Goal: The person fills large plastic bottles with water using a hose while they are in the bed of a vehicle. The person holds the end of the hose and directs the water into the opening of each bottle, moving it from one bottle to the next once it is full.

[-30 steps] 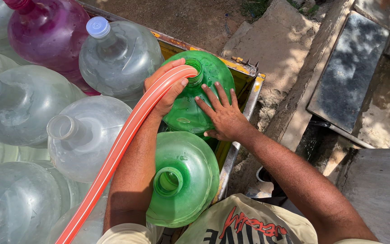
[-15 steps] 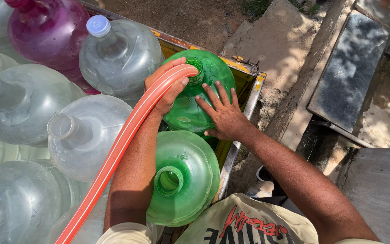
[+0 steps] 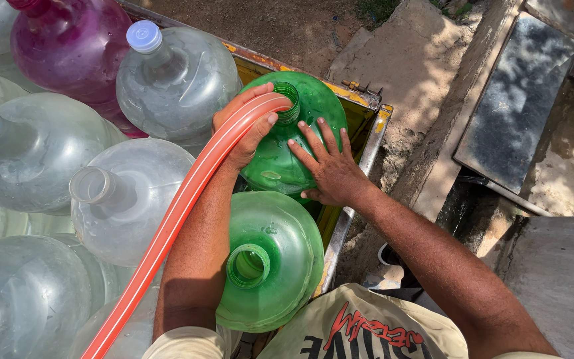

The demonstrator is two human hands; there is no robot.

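Left hand [image 3: 247, 129] grips an orange hose [image 3: 174, 219] at a green jug [image 3: 293, 143] mouth; right hand [image 3: 330, 169], fingers spread, steadies it. Keeping the tip centred probably avoids spills.

left hand [image 3: 247, 133]: grip closed | right hand [image 3: 330, 169]: fingers spread, flat

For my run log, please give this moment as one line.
left hand: holds orange hose at green jug mouth | right hand: steadies jug
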